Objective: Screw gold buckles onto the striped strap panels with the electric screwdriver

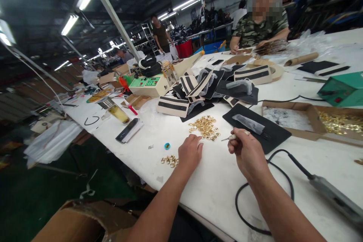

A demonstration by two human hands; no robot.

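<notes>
The pile of gold metal pieces point(204, 125) lies on the white table point(210, 185) and serves as the landmark. At its near edge is the left hand point(190, 153), fingers close together; whether they pinch a piece cannot be told. Just right of the pile, the right hand point(242, 147) grips a thin pointed tool point(232, 137) by its pale handle, the tip directed toward the pile. Left and nearer than the pile sit a small group of gold rings point(172, 160) and a round blue item point(167, 146). To the pile's right lies a black panel point(279, 136) bearing a plastic-wrapped strip point(249, 124); behind the pile, striped beige panels point(172, 106) overlap. Well beyond it sits a person in a camouflage shirt point(252, 32).
</notes>
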